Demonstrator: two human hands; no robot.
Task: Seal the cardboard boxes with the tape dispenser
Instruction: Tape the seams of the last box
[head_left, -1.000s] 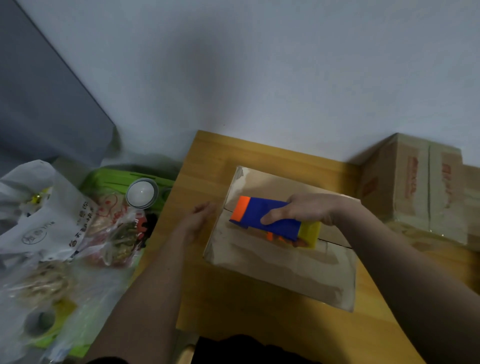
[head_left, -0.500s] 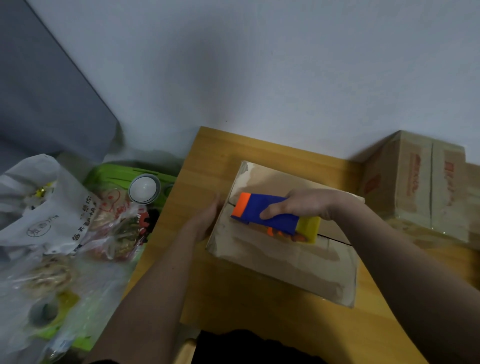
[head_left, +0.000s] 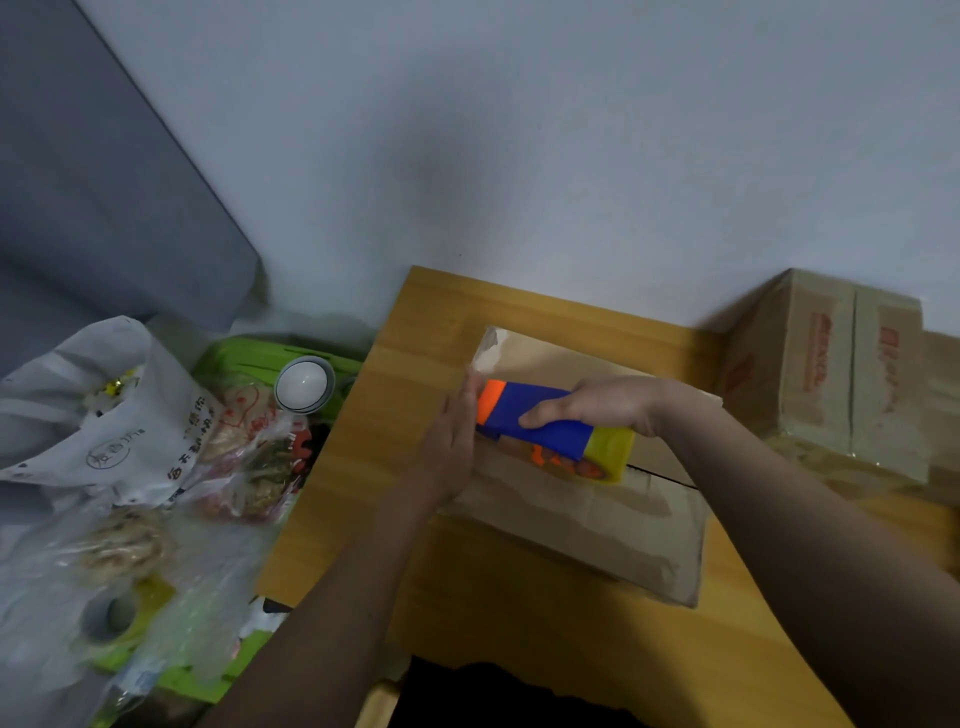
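Observation:
A flat cardboard box lies on the wooden table, its top seam running left to right. My right hand grips a blue tape dispenser with an orange tip and a yellowish tape roll, held over the seam near the box's left end. My left hand presses with straight fingers against the box's left side, right by the dispenser's orange tip.
A second cardboard box with red print stands at the table's back right against the wall. Left of the table lie plastic bags of food, a green tray and a white round lamp.
My left hand has moved right from the table onto the box's left side. The dispenser has stayed near the left end of the seam.

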